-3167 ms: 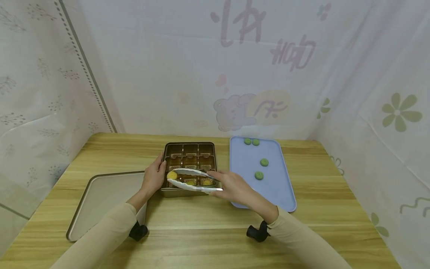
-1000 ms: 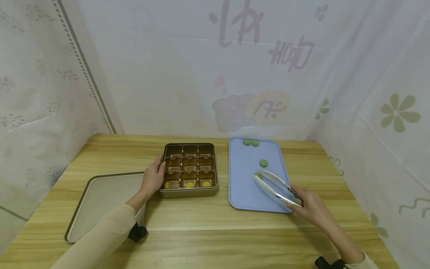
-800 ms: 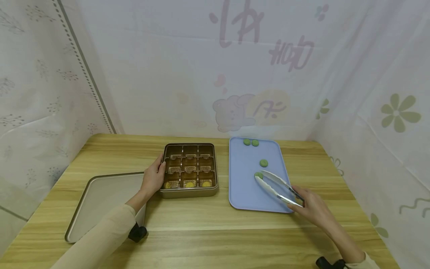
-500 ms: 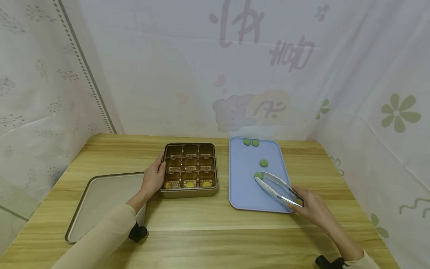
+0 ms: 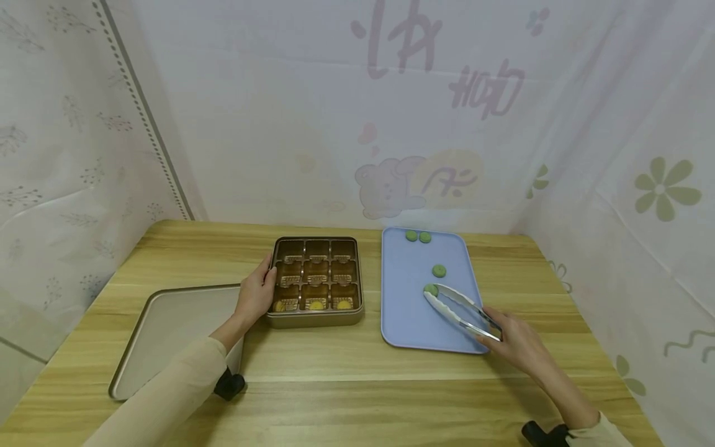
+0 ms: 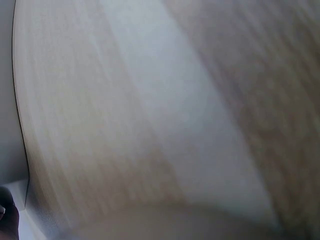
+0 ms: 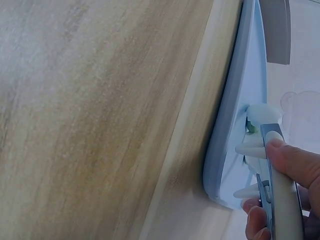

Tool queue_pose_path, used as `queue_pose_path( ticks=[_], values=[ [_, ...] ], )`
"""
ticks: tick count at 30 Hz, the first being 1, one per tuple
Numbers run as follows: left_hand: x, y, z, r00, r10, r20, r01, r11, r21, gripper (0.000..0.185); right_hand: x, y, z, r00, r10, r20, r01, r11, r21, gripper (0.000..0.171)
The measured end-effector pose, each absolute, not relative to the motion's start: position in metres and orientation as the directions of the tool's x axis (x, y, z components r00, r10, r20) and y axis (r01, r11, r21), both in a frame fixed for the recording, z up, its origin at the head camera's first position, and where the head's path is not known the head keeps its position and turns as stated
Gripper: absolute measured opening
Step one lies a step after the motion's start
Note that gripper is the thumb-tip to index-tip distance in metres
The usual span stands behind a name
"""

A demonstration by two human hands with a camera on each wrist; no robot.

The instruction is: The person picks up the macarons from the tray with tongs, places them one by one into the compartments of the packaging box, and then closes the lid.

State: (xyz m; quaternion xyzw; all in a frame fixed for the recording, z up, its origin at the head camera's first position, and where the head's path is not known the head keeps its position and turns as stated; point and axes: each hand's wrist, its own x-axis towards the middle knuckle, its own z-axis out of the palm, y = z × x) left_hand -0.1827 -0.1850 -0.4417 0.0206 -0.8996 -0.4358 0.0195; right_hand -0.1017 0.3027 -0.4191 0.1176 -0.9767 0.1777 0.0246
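Note:
My left hand rests against the left side of a bronze-coloured square tin box, its fingers along the wall. A brown divided insert lines the box. Small yellow round cakes lie in its near row, one compartment each. My right hand grips a pair of tongs with pale scalloped tips, also in the right wrist view. The tips stand around a green round cake on the blue tray. In the left wrist view only a bit of hand shows, beside the box wall.
Behind that cake, another green cake lies on the tray, and a pair sits at its far edge. A flat beige metal lid lies left of the box, partly under my left forearm. A printed curtain hangs behind the wooden table.
The tongs have moved right, from over the box to the tray, and their tips have drawn in on the green cake. The yellow cake they held now lies in the near-left compartment.

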Motion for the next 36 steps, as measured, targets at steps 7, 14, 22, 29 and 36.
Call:
queue_pose_path(
  ticks=[7, 14, 22, 29, 36],
  values=[
    [-0.182, -0.184, -0.442, -0.999, -0.045, 0.006, -0.023, 0.617, 0.786, 0.052, -0.105, 0.295, -0.413, -0.965, -0.234, 0.118, -0.26, 0.909, -0.325, 0.057],
    [-0.183, -0.184, -0.442, -0.998, -0.049, 0.026, -0.01, 0.626, 0.78, 0.052, -0.111, 0.274, -0.402, -0.953, -0.258, 0.162, -0.298, 0.897, -0.326, 0.057],
    [-0.183, -0.184, -0.441, -0.999, -0.049, 0.022, -0.013, 0.616, 0.787, 0.052, -0.125, 0.241, -0.392, -0.927, -0.329, 0.181, -0.374, 0.856, -0.357, 0.058],
    [-0.182, -0.185, -0.441, -0.999, -0.05, 0.02, -0.016, 0.62, 0.784, 0.052, -0.141, 0.206, -0.386, -0.889, -0.409, 0.207, -0.458, 0.801, -0.385, 0.059],
    [-0.182, -0.185, -0.441, -0.998, -0.054, 0.016, -0.021, 0.618, 0.786, 0.052, -0.156, 0.179, -0.386, -0.876, -0.441, 0.193, -0.482, 0.8, -0.359, 0.06]
  ],
)
